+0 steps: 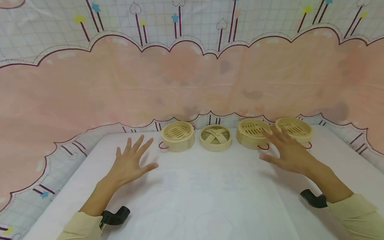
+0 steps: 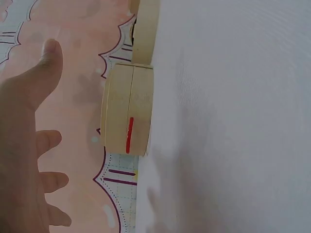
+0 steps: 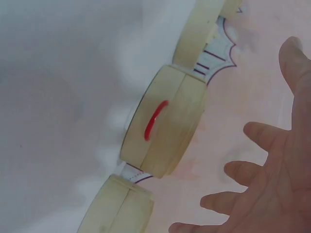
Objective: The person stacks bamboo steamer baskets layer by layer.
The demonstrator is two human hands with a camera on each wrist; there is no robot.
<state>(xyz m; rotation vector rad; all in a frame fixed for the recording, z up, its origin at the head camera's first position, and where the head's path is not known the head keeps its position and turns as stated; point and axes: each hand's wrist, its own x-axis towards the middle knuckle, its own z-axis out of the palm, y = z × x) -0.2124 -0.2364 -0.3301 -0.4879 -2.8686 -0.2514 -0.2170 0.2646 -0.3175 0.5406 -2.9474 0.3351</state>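
Note:
Four round, pale bamboo steamer pieces stand in a row along the table's back edge. Three are steamers with slotted tops and red side loops: the leftmost steamer (image 1: 178, 145), the third steamer (image 1: 248, 142) and the rightmost steamer (image 1: 297, 129). Second from the left sits a lower piece with a woven, crossed-strip top, like a steamer lid (image 1: 215, 146). My left hand (image 1: 129, 165) is held above the table, in front and left of the leftmost steamer, fingers spread. With fingers also spread, my right hand (image 1: 289, 153) overlaps the two right steamers in the head view. Both hands hold nothing.
A white-covered table (image 1: 210, 193) lies under both hands. Behind it hangs a printed cloth (image 1: 180, 80) with a pink scalloped pattern, which also shows at the table's sides. Black straps (image 1: 115, 216) sit at the wrists beside pale sleeves (image 1: 81, 226).

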